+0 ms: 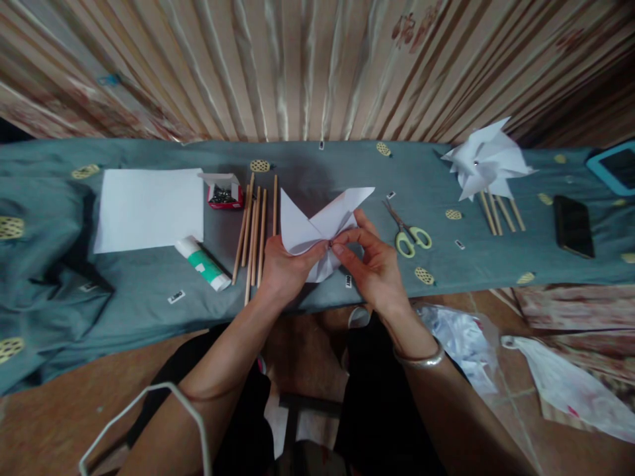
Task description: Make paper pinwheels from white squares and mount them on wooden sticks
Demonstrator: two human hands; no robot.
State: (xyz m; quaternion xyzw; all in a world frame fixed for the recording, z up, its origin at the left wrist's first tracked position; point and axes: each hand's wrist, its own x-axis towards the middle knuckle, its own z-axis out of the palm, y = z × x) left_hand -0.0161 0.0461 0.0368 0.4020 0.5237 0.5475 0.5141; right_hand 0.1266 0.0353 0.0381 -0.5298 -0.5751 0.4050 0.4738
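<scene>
A folded white paper pinwheel is held between my hands over the table's front part. My left hand grips its left side, thumb pressed near the centre. The fingers of my right hand pinch at the centre from the right; whatever small piece is between the fingertips is too small to make out. Just left of my left hand lie several wooden sticks. An open red box of metal pins stands behind them. Scissors with light green handles rest to the right of my right hand.
White paper sheets and a green-and-white glue stick lie at the left. Finished-looking pinwheels on sticks and a dark phone are at the right. A blue-framed device sits at the far right edge. Plastic bags lie on the floor.
</scene>
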